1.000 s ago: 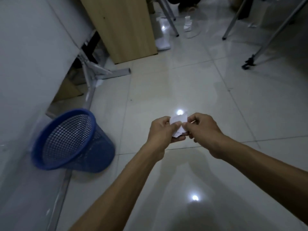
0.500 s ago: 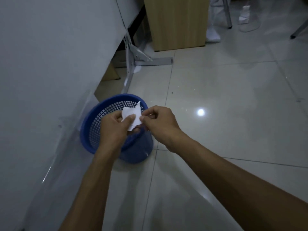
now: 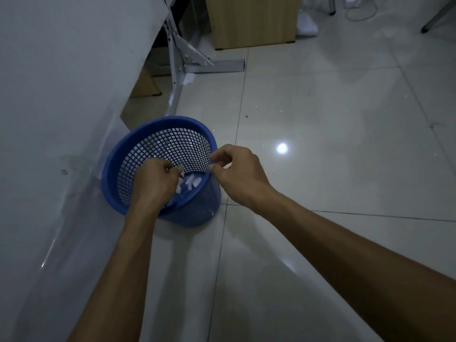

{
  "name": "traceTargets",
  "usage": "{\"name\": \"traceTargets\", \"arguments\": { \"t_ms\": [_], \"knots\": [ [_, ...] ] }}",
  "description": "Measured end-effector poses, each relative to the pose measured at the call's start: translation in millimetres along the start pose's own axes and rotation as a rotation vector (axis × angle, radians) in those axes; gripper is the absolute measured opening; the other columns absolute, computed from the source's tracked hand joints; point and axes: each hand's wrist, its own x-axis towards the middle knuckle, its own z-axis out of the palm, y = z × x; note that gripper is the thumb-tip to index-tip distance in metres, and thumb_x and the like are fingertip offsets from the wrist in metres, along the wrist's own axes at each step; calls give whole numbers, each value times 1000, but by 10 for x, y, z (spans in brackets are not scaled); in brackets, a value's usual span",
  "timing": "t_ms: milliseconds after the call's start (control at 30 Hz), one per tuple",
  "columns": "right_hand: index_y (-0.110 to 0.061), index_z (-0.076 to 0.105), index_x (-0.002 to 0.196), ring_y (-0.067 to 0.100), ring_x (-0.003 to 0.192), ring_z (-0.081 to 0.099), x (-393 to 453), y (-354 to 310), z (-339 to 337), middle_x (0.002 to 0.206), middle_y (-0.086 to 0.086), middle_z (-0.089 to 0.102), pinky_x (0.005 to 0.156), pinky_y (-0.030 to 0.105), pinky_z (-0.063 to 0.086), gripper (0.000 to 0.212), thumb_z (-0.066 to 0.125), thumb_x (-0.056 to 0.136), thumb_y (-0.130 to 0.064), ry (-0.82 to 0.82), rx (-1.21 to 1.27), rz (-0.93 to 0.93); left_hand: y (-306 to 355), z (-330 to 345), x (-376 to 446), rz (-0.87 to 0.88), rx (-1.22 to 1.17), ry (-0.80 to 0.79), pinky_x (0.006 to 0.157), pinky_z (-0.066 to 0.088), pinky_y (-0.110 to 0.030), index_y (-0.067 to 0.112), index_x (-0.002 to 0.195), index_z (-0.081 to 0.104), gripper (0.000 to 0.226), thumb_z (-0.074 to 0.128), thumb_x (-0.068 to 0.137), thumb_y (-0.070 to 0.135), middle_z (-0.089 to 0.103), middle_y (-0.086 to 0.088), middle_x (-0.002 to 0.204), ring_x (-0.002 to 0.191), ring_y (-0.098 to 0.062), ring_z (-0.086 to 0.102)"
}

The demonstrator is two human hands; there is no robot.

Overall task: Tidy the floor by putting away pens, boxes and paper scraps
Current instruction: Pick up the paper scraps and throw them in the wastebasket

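Scraps (image 3: 191, 181) in basket (image 3: 116, 166) beside left hand (image 3: 154, 180).

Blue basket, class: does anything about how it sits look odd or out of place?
Yes. The blue basket is tilted, its mouth tipped toward the person rather than upright on the floor. White paper scraps lie inside; none look spilled beside it.

A round blue mesh wastebasket (image 3: 158, 154) stands on the tiled floor (image 3: 320, 119), beside a white panel. White paper scraps (image 3: 191, 182) lie loosely piled inside at its bottom.
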Motion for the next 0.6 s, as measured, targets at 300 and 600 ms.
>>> {"name": "traceTargets", "arguments": {
  "t_ms": [300,600],
  "knots": [
    [-19,61,111,4,72,55,-188,113,-464,87,-10,58,61,11,43,23,63,89,-21,16,-108,-36,544,117,-349,208,123,-11,86,43,-33,2,124,58,42,54,94,31,62,-16,122,104,-24,57],
    [-20,61,111,11,84,61,-537,245,-1870,97,-4,64,72,23,51,25,63,86,-22,241,-281,-44,2010,855,-813,622,111,-106,95,43,-34,13,131,55,39,51,96,30,56,-9,135,117,-25,57]
  ]
}}
